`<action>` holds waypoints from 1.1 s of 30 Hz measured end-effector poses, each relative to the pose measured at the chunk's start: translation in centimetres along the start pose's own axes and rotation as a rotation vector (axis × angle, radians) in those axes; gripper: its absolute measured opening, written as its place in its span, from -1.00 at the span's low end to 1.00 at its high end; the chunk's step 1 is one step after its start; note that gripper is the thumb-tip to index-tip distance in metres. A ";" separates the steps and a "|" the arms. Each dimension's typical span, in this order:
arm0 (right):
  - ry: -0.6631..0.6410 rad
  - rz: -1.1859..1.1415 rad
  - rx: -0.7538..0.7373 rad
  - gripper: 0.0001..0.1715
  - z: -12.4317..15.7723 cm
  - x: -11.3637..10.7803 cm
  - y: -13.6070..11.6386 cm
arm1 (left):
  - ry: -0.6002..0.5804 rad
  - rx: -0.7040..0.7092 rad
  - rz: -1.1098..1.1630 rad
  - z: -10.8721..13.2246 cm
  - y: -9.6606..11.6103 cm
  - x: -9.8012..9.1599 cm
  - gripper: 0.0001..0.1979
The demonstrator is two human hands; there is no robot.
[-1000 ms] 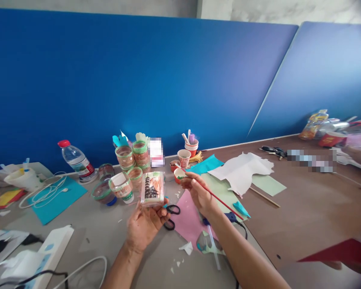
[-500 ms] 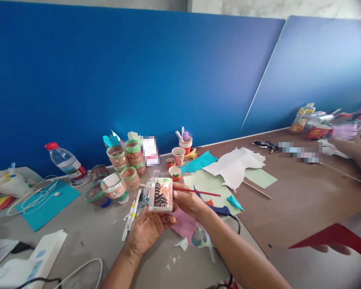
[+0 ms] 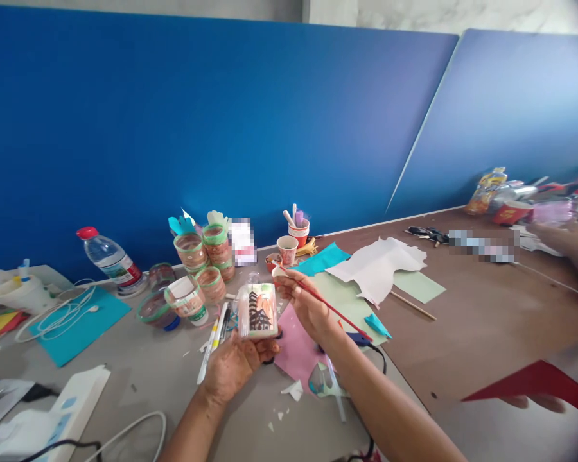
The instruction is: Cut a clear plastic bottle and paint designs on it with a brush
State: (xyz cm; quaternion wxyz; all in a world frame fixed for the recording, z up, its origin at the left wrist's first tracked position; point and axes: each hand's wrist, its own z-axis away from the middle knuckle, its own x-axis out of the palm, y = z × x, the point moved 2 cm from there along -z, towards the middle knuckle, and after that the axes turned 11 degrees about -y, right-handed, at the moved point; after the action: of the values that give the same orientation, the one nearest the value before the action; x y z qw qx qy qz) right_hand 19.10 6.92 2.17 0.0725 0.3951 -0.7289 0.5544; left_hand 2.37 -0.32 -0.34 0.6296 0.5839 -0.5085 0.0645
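Held upright in my left hand [image 3: 236, 367] is a clear boxy container [image 3: 259, 310] with a dark pagoda and an orange patch painted on its face. My left fingers curl beneath it. Pinched in my right hand [image 3: 311, 311] is a thin red paintbrush [image 3: 349, 320], its handle slanting down to the right over my wrist. The brush's tip end is by a small paint cup [image 3: 278, 272], partly covered by my fingers; I cannot tell whether it touches. Another small cup [image 3: 273, 260] and a paper cup [image 3: 288, 249] stand just behind.
Left of the container are stacked painted jars [image 3: 191, 250], a water bottle [image 3: 113, 263] and several pens [image 3: 212, 346]. Coloured paper [image 3: 296, 346] and a blue corded tool [image 3: 359, 339] lie around my right arm. Another person's hand [image 3: 553, 240] is far right; red paper [image 3: 534, 385] is nearer.
My right hand has moved off the container's right edge, up toward the small paint cup. The brush has tilted, its handle end now lower. My left hand and the container are nearly still.
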 end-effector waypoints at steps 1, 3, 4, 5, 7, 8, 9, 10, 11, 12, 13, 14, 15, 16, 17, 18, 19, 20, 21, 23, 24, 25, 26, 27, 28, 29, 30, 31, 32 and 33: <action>0.019 0.017 -0.026 -0.60 -0.1 -0.2 -0.3 | 0.013 -0.002 -0.026 0.1 -0.1 -0.2 -0.50; 0.033 0.053 -0.065 -0.65 -0.1 -0.5 -0.8 | 0.037 0.001 -0.082 0.2 -0.3 -0.4 -0.57; 0.029 0.071 -0.078 -0.67 -0.1 -0.6 -1.0 | 0.046 0.004 -0.111 0.2 -0.3 -0.5 -0.60; 0.021 0.092 -0.092 -0.70 -0.1 -0.7 -1.2 | 0.053 0.008 -0.139 0.2 -0.4 -0.6 -0.62; -0.002 0.147 -0.112 -0.74 0.0 -0.7 -1.4 | 0.072 0.009 -0.189 0.2 -0.4 -0.6 -0.64; -0.013 0.177 -0.120 -0.76 0.1 -0.7 -1.5 | 0.089 0.006 -0.213 0.1 -0.4 -0.7 -0.65; -0.026 0.212 -0.124 -0.77 0.1 -0.7 -1.6 | 0.108 0.003 -0.236 0.1 -0.3 -0.7 -0.65; -0.038 0.247 -0.127 -0.77 0.2 -0.6 -1.7 | 0.128 0.001 -0.258 0.1 -0.3 -0.7 -0.64; -0.050 0.279 -0.127 -0.77 0.2 -0.5 -1.7 | 0.146 -0.003 -0.279 0.0 -0.2 -0.7 -0.62; -0.057 0.305 -0.127 -0.78 0.3 -0.5 -1.9 | 0.162 -0.009 -0.299 0.0 -0.1 -0.7 -0.61; -0.061 0.328 -0.126 -0.78 0.3 -0.4 -2.0 | 0.172 -0.013 -0.317 0.0 -0.1 -0.7 -0.59; -0.061 0.343 -0.125 -0.79 0.3 -0.4 -2.1 | 0.179 -0.020 -0.336 0.0 0.0 -0.7 -0.59; -0.059 0.352 -0.123 -0.79 0.3 -0.3 -2.2 | 0.181 -0.029 -0.355 0.0 0.0 -0.6 -0.59; -0.053 0.354 -0.119 -0.80 0.3 -0.4 -2.3 | 0.181 -0.039 -0.373 0.1 0.0 -0.6 -0.59; -0.048 0.353 -0.112 -0.80 0.2 -0.4 -2.4 | 0.181 -0.049 -0.387 0.1 0.0 -0.6 -0.59; -0.047 0.348 -0.101 -0.80 0.2 -0.4 -2.5 | 0.185 -0.061 -0.396 0.1 -0.1 -0.6 -0.60; -0.048 0.343 -0.086 -0.80 0.2 -0.4 -2.5 | 0.196 -0.075 -0.400 0.2 -0.1 -0.6 -0.60; -0.053 0.342 -0.068 -0.81 0.1 -0.5 -2.6 | 0.210 -0.090 -0.399 0.2 -0.1 -0.6 -0.60; -0.057 0.344 -0.045 -0.81 0.1 -0.5 -2.6 | 0.223 -0.100 -0.394 0.2 -0.1 -0.6 -0.61; -0.055 0.358 -0.001 -0.82 0.1 -0.7 -2.5 | 0.230 -0.114 -0.382 0.3 -0.1 -0.5 -0.62; -0.045 0.367 0.016 -0.83 0.1 -0.8 -2.4 | 0.220 -0.117 -0.378 0.2 -0.1 -0.4 -0.61; -0.033 0.375 0.026 -0.83 0.1 -0.9 -2.4 | 0.207 -0.117 -0.376 0.2 -0.1 -0.3 -0.60; -0.024 0.381 0.031 -0.84 0.1 -1.0 -2.3 | 0.195 -0.116 -0.378 0.1 0.0 -0.2 -0.59; -0.021 0.386 0.033 -0.84 0.1 -1.2 -2.2 | 0.186 -0.114 -0.384 0.0 0.0 -0.1 -0.57; -0.024 0.389 0.034 -0.84 0.1 -1.2 -2.2 | 0.180 -0.113 -0.392 0.0 0.0 0.0 -0.55; -0.031 0.391 0.036 -0.85 0.1 -1.3 -2.2 | 0.178 -0.113 -0.400 -0.1 0.0 0.1 -0.54; -0.040 0.392 0.039 -0.86 0.1 -1.3 -2.2 | 0.179 -0.110 -0.407 -0.1 0.0 0.1 -0.53; -0.047 0.394 0.040 -0.86 0.0 -1.3 -2.2 | 0.180 -0.107 -0.415 -0.1 0.0 0.1 -0.53; -0.052 0.396 0.042 -0.86 0.0 -1.3 -2.3 | 0.180 -0.107 -0.422 -0.1 0.0 0.1 -0.52; -0.057 0.398 0.045 -0.86 0.1 -1.3 -2.4 | 0.183 -0.106 -0.427 -0.1 0.0 0.0 -0.52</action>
State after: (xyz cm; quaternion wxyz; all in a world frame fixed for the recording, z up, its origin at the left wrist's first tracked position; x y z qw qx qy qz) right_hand 21.56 7.33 3.23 -0.0681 0.2601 -0.7819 0.5625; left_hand 2.47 -0.23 -0.30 0.7021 0.6361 -0.3170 -0.0442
